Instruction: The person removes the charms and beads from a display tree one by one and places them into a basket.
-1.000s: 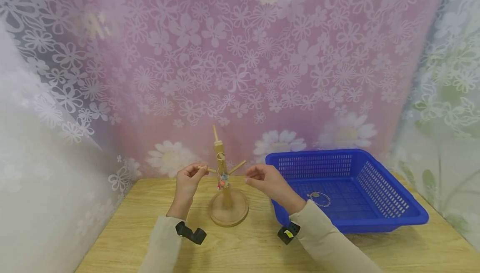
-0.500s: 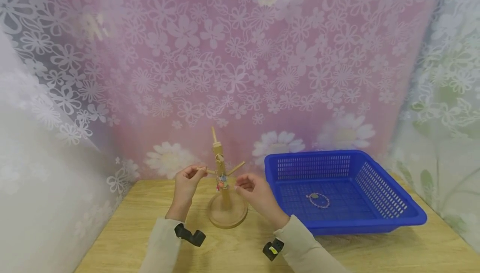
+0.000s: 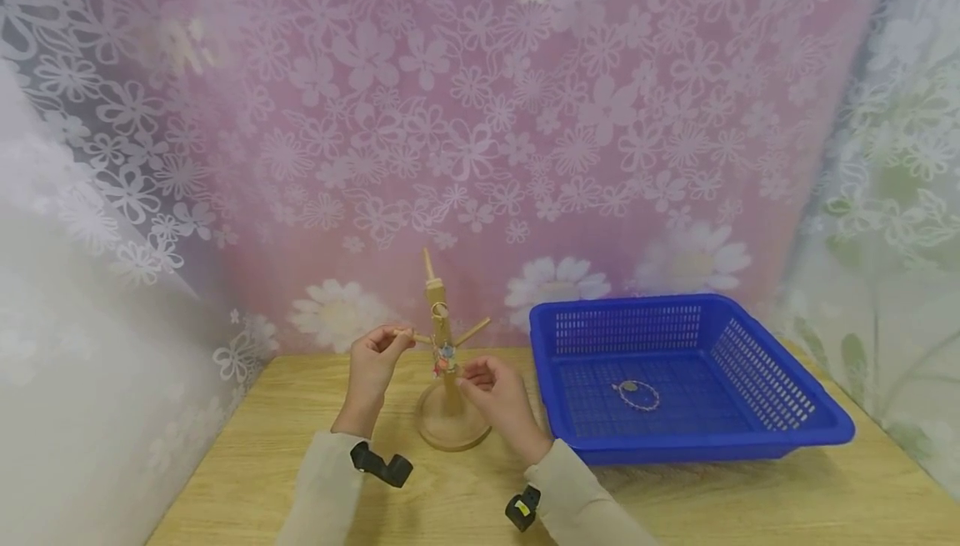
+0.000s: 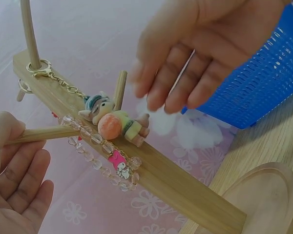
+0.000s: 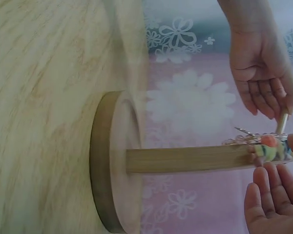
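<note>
A wooden stand with a round base and slanting pegs stands on the table. My left hand pinches the end of its left peg between thumb and finger. On that peg hangs a clear beaded bracelet with a pink charm. From an upper peg a keychain figurine, with a green cap and an orange ball, dangles by a gold chain against the post. Close to its right side is my right hand, fingers loosely bent; the left wrist view shows a gap between them.
To the right sits a blue plastic basket with slotted walls. Another bracelet with a round charm lies on its bottom. A pink flowered curtain hangs behind the wooden table.
My right hand has moved left and slightly down, away from the basket and up close to the figurine. The left hand has kept its pinch on the peg.
</note>
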{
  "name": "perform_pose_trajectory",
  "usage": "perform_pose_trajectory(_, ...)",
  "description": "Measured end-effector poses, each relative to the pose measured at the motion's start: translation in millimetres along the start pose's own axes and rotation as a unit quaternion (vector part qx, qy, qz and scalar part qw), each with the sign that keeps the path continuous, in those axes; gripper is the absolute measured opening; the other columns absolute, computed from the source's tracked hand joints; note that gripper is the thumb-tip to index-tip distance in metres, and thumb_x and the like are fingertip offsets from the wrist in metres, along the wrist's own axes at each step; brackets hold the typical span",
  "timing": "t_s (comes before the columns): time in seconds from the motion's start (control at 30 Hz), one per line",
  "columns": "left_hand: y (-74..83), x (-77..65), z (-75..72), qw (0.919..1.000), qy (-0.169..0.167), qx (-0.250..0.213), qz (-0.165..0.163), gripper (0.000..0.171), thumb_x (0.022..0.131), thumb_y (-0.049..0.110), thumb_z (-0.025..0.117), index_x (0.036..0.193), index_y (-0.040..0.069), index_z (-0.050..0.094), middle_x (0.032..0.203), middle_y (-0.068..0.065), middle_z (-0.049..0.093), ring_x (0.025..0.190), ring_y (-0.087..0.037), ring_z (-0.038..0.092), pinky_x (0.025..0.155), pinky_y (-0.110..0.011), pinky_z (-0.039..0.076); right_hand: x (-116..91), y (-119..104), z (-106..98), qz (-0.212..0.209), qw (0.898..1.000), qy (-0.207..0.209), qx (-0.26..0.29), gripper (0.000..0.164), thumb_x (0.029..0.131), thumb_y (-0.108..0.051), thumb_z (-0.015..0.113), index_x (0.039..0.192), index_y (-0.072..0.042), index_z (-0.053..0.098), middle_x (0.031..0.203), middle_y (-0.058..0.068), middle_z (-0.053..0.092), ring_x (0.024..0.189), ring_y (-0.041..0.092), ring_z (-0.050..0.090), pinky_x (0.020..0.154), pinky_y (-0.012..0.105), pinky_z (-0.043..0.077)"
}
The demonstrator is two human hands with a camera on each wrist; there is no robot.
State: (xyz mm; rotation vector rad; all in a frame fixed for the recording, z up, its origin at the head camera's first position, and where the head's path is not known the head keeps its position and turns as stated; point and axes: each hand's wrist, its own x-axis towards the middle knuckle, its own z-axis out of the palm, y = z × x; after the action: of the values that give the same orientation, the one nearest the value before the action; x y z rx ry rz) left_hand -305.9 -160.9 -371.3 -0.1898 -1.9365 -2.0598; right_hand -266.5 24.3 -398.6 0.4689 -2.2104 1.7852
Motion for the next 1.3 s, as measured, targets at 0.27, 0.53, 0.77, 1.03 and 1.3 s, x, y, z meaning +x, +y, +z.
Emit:
perform_pose_trajectory(0.27, -23.1, 11.0, -1.4, 1.0, 0.007, -0.007, 0.001, 0.008, 0.087, 0.007, 0.067, 0.082, 0.001, 0.066, 0.079, 0.003, 0.069, 0.074, -0.015, 0.067, 0.084, -0.025, 0.049, 13, 32, 16, 0.009, 0.999, 0.047, -0.014, 0.024, 0.083, -0.018, 0.073, 0.096, 0.0, 0.063, 0.092, 0.01, 0.066, 0.081, 0.019, 0.061, 0.074, 0.025, 0.051)
perform_pose_trajectory(0.53, -21.9, 10.9, -1.5, 0.9999, 0.012, -0.003, 0.009, 0.009, 0.087, 0.005, 0.067, 0.079, 0.005, 0.067, 0.082, 0.001, 0.07, 0.073, -0.014, 0.067, 0.084, -0.025, 0.05, 18, 35, 24, 0.005, 0.998, 0.057, -0.023, 0.028, 0.081, -0.018, 0.075, 0.098, 0.0, 0.062, 0.094, 0.011, 0.065, 0.082, 0.02, 0.061, 0.074, 0.027, 0.052)
perform_pose_trajectory(0.77, -23.0, 12.7, -4.2, 0.9999, 0.011, -0.008, 0.0, 0.008, 0.087, 0.007, 0.067, 0.08, 0.004, 0.067, 0.081, 0.001, 0.07, 0.074, -0.015, 0.067, 0.085, -0.025, 0.049, 23, 37, 28, 0.005, 0.998, 0.056, -0.024, 0.025, 0.08, -0.013, 0.074, 0.097, 0.0, 0.062, 0.091, 0.011, 0.065, 0.082, 0.02, 0.061, 0.074, 0.029, 0.053)
perform_pose_trajectory(1.03, -23.4, 10.2, -4.6, 0.9999, 0.013, -0.008, 0.001, 0.008, 0.087, 0.007, 0.067, 0.08, 0.005, 0.067, 0.082, 0.002, 0.07, 0.073, -0.014, 0.066, 0.086, -0.025, 0.049, 24, 37, 27, -0.02, 0.998, 0.056, -0.032, 0.017, 0.081, -0.007, 0.072, 0.093, 0.002, 0.063, 0.086, 0.012, 0.066, 0.079, 0.023, 0.062, 0.071, 0.029, 0.053)
perform_pose_trajectory(1.3, -22.6, 12.0, -4.9, 0.9999, 0.007, -0.01, -0.004, 0.006, 0.088, 0.004, 0.066, 0.082, 0.003, 0.068, 0.081, 0.003, 0.07, 0.074, -0.014, 0.067, 0.084, -0.024, 0.049, 21, 40, 25, -0.007, 0.998, 0.065, 0.017, 0.015, 0.082, -0.005, 0.072, 0.093, 0.001, 0.064, 0.085, 0.011, 0.065, 0.076, 0.015, 0.061, 0.069, 0.022, 0.052)
